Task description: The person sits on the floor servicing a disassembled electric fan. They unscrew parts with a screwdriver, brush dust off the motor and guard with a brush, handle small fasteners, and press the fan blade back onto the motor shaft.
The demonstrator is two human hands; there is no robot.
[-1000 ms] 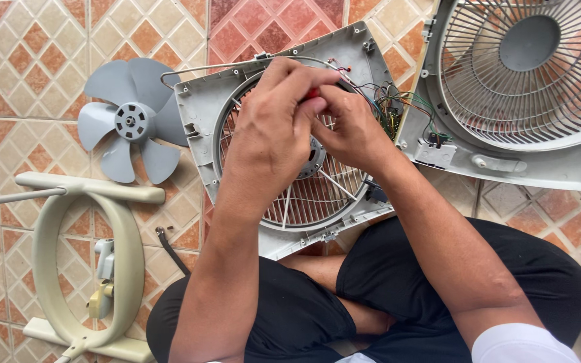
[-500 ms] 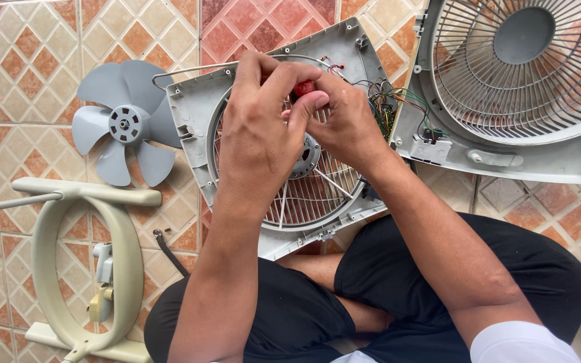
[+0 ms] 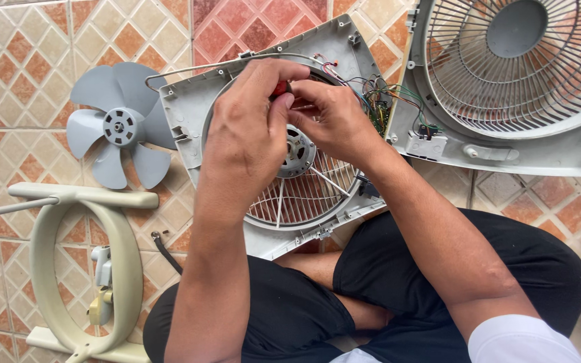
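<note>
Left hand (image 3: 250, 128) and right hand (image 3: 331, 124), both clenched on red-handled tool (image 3: 280, 87) over round metal motor (image 3: 297, 151) in grey plastic fan housing (image 3: 189, 114), propped against lap. Risk: slip snags thin coloured wires (image 3: 378, 94) nearby.

Small red-handled tool (image 3: 281, 88), mostly hidden, pinched between the left hand (image 3: 250, 128) and right hand (image 3: 334, 121), grey fan housing (image 3: 189, 111) lying flat beneath both hands, its motor hub (image 3: 298, 152) just below the fingers

Tiled floor (image 3: 21, 60), grey fan blade (image 3: 119, 128), cream ring stand (image 3: 82, 269), fan housings (image 3: 189, 114), perhaps a black cable (image 3: 167, 254)
</note>
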